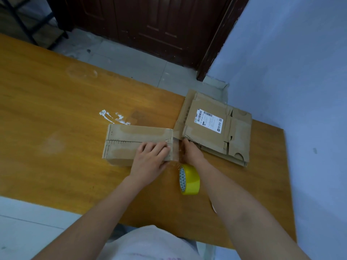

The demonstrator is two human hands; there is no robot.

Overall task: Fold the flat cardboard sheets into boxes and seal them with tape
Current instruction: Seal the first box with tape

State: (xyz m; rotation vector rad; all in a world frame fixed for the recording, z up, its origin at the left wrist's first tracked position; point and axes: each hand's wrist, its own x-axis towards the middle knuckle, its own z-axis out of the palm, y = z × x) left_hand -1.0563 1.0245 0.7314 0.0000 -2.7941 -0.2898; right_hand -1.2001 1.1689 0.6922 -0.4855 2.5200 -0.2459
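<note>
left hand (pixel 150 156): lies flat on top of the folded box, at its right end, fingers straight and pressing down where the flaps meet.
right hand (pixel 190 152): sits just past the right end of the box, fingers bent and pinching a strip of clear tape.
clear tape (pixel 176 147): a see-through strip that runs from the box top over its right edge to the pinching fingers. it is hard to see where it ends.
box (pixel 131 139): brown cardboard, folded up, lying long-ways in the middle of the table, with a seam down its top.
tape roll (pixel 189 180): yellow, standing on its edge on the table, near the right hand and close to the right arm.
flat cardboard sheets (pixel 216 128): a stack lying flat to the right of the box, by the table's far right corner. the top one has a white label (pixel 208 121).
table (pixel 56 119): orange-brown wood, with a white smear (pixel 112 116) just behind the box.
room: a dark brown door (pixel 159 25) behind the table, a pale blue wall (pixel 291 62) on the right.
</note>
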